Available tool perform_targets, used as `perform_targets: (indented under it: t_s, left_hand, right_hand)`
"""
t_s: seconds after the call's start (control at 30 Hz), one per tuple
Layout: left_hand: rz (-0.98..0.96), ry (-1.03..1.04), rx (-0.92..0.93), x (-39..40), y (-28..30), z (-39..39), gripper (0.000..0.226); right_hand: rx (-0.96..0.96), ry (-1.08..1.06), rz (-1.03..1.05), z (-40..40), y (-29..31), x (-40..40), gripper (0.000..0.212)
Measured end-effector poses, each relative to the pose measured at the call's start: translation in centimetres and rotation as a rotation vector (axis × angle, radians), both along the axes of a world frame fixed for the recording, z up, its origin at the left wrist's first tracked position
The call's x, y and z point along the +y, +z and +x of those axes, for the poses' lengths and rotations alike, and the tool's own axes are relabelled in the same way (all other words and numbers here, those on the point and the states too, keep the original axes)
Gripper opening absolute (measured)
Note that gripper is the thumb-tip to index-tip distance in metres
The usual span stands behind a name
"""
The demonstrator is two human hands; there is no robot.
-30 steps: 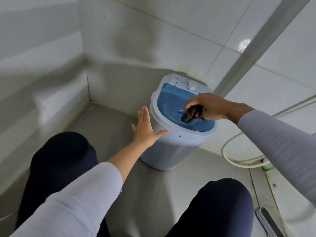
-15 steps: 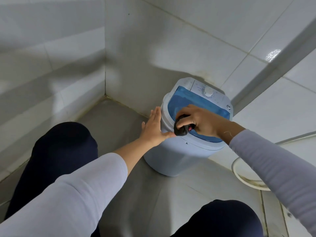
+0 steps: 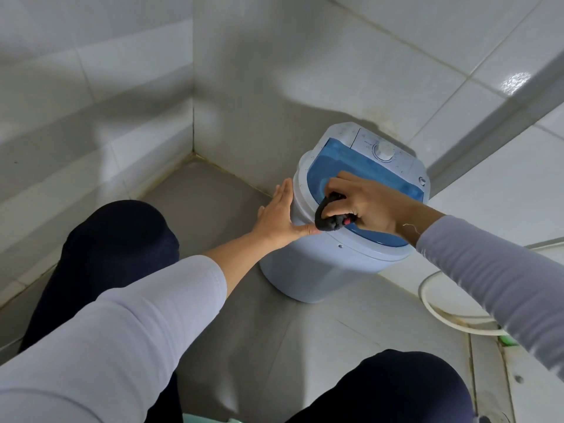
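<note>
Washer (image 3: 320,264) lid (image 3: 351,160) wipe: cloth (image 3: 331,224) now at front rim.
In the last second the right hand (image 3: 366,206), fingers clenched round the dark cloth, has drawn it from mid-lid to the front-left rim; this stroke is probably near its end. The left hand (image 3: 279,218) lies flat, fingers straight, against the washer wall. The cloth's long axis follows the rim, its end pointing at the left thumb.

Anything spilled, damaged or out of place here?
Nothing spilled or broken on the washer. Only brownish staining along the corner grout and a white hose lying loose on the floor stand out.
</note>
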State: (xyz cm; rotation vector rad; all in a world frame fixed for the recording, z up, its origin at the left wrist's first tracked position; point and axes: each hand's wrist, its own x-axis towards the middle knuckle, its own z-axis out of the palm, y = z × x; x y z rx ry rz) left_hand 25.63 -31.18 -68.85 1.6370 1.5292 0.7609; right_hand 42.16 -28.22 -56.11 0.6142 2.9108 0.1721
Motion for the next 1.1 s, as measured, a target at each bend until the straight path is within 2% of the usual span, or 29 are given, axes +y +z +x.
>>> perform_targets:
  t_s: [0.57,0.83,0.9,1.03,1.1]
  left_hand:
    - [0.008,-0.015,0.006,0.0,-0.4,-0.2,0.118]
    - [0.002,-0.026,-0.012,0.1,-0.1,-0.4,0.115]
    - [-0.022,-0.025,-0.060,0.1,0.3,-0.9,0.106]
    - [-0.139,-0.027,-0.106,1.0,0.9,-2.6,0.091]
    - [-0.148,-0.010,-0.098,1.9,1.6,-3.3,0.086]
  right_hand:
    - [0.054,-0.091,0.207,-4.4,-1.6,4.7,0.036]
    - [-0.006,-0.197,0.264,-6.1,-1.5,6.6,0.032]
    - [0.010,-0.258,0.280,-6.4,-0.8,7.3,0.032]
    - [0.045,-0.529,0.277,-6.6,2.0,8.9,0.037]
    - [0.076,-0.588,0.200,-6.6,3.1,9.6,0.035]
